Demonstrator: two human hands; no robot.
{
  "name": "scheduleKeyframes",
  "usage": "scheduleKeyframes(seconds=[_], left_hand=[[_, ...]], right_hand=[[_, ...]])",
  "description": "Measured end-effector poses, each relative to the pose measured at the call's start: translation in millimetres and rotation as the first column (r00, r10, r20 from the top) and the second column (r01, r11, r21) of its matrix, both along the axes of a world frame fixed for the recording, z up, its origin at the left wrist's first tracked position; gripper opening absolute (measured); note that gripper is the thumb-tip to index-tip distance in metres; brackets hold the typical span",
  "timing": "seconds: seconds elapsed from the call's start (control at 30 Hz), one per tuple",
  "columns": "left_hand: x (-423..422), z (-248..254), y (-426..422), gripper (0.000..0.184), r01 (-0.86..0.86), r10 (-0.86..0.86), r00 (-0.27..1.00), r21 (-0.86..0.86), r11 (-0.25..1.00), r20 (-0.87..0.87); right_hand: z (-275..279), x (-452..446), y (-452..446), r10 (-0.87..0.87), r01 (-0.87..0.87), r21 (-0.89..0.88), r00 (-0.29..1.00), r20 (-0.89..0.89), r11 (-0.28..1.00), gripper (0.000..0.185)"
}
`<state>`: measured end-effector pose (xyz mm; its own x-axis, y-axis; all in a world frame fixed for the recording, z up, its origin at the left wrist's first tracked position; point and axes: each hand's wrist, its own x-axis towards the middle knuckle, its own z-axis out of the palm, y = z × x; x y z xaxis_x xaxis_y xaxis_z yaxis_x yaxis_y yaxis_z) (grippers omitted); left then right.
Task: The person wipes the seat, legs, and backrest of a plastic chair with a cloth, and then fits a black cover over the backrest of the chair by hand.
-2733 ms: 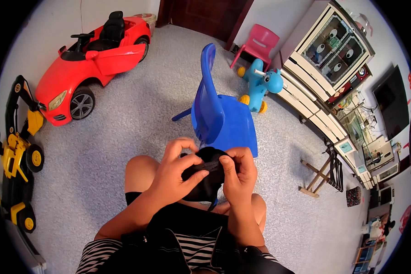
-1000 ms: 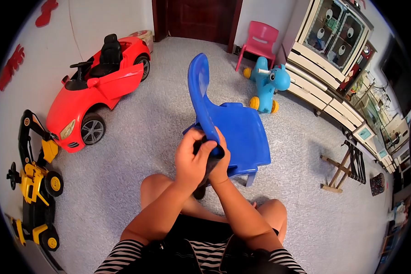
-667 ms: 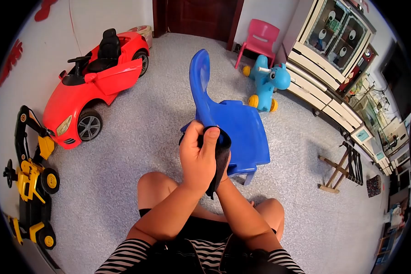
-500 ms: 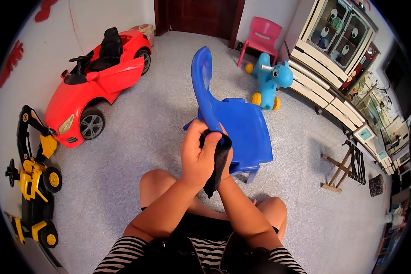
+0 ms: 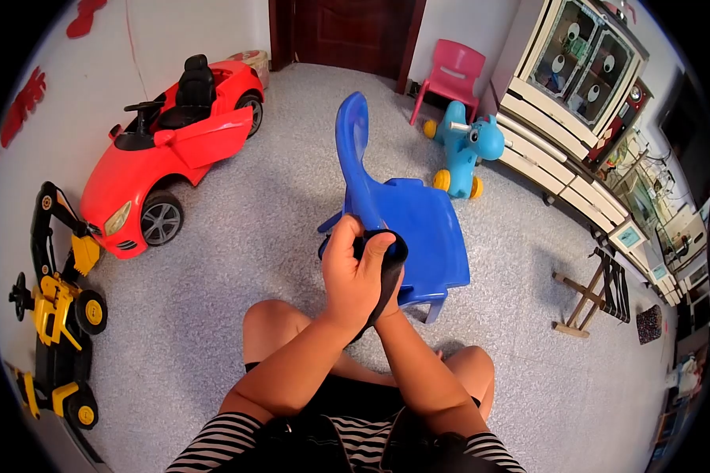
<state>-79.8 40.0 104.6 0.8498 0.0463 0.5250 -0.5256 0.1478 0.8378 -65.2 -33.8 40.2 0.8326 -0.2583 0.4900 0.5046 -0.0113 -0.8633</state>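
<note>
A blue plastic chair (image 5: 422,229) stands sideways in front of me, its backrest on the left. Black cloth (image 5: 392,264) is wrapped at the near edge of the backrest and hangs down between my wrists. My left hand (image 5: 349,272) is closed on the cloth, with the thumb up against its folded edge. Behind the cloth is my right hand (image 5: 394,293), mostly hidden, so its fingers do not show. My crossed legs are below on the floor.
On the left stand a red toy car (image 5: 173,150) and a yellow-black toy excavator (image 5: 59,307). Beyond the chair are a blue ride-on toy (image 5: 461,150) and a pink chair (image 5: 452,71). A folding stool (image 5: 596,293) and a long cabinet (image 5: 544,162) are at the right.
The black cloth was bunched between both hands over my lap; now it is at the blue chair's backrest. Over the last half second my hands have shifted slightly right.
</note>
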Motion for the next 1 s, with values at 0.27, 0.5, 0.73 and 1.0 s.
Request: scheduleKeyframes(seconds=[0.27,0.5,0.73,1.0], left_hand=[[4,-20,16,0.018,0.158,-0.159,0.985,0.013,0.987,0.061],[18,-39,40,0.028,0.169,-0.501,0.807,-0.690,0.704,-0.313],[24,1,136,0.048,0.410,-0.478,0.856,-0.819,0.401,0.195],[16,3,89,0.024,-0.233,0.239,0.971,0.194,0.953,-0.008]], right_hand=[[-18,-2,-4,-0.009,0.010,0.017,0.998,-0.062,1.000,0.043],[5,-11,-3,-0.240,0.235,-0.352,0.970,0.030,0.906,0.062],[5,-14,-2,-0.273,0.271,-0.363,0.961,0.047,0.892,0.063],[0,-10,-3,-0.290,0.271,-0.376,0.957,0.006,0.886,0.059]])
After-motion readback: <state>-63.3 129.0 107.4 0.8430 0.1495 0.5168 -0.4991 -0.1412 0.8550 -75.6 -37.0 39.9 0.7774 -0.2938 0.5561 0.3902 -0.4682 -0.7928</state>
